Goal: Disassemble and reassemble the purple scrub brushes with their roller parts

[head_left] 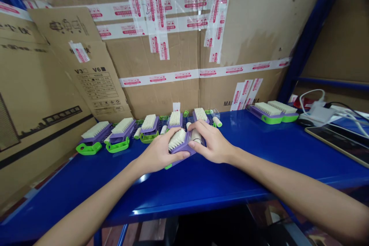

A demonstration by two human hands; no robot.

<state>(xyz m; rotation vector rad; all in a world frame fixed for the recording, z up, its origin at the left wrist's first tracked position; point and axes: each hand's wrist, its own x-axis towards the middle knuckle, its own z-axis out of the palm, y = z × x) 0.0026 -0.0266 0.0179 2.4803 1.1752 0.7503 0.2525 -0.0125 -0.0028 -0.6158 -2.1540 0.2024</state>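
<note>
Both hands hold one purple brush point(178, 141) with cream bristles above the blue shelf. My left hand point(158, 150) grips its left side, thumb along the near edge. At its right end, my right hand point(211, 142) closes fingers and thumb around a pale cylindrical part partly hidden by the fingers. A bit of green shows at the brush's lower left. Behind the hands stands a row of similar brushes, among them a purple brush point(122, 127) with a green end piece point(117, 145) in front. A small white cylinder with a green cap point(217, 122) lies right of the row.
Two more brushes point(268, 109) sit at the right back of the blue shelf point(245, 138). Beside them are a white charger with cables point(317, 111) and a flat dark device point(340, 142). Taped cardboard point(173, 61) walls the back and left. A blue post point(308, 34) rises at right.
</note>
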